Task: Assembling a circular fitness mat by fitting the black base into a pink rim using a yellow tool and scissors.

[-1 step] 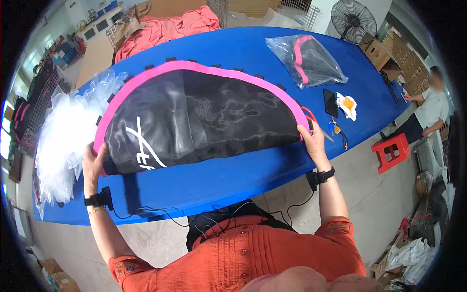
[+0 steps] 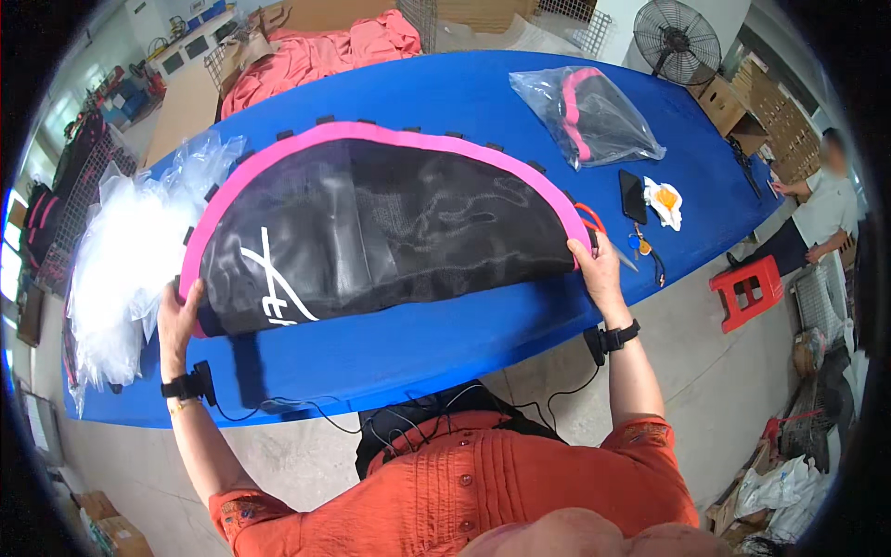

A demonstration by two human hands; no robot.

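A half-round piece of black mesh fabric [image 2: 390, 223] lies across the blue table, apparently folded, with a pink band [image 2: 390, 132] along its curved edge. Small black tabs stick out beyond the band, and a white mark shows at the left. My left hand [image 2: 176, 320] is closed on the left corner, thumb on top. At the right corner my right hand [image 2: 597, 265] pinches the edge the same way. Beside that hand lie red-handled scissors [image 2: 592, 218], partly hidden by the fabric and the hand.
Clear plastic bags [image 2: 130, 269] are heaped at the table's [image 2: 445, 84] left. Toward the far right lie a bagged pink-edged mesh piece [image 2: 594, 116], a phone [image 2: 631, 195], crumpled tissue [image 2: 664, 204] and keys [image 2: 640, 243]. A person [image 2: 826, 204] stands beyond a red stool [image 2: 747, 292].
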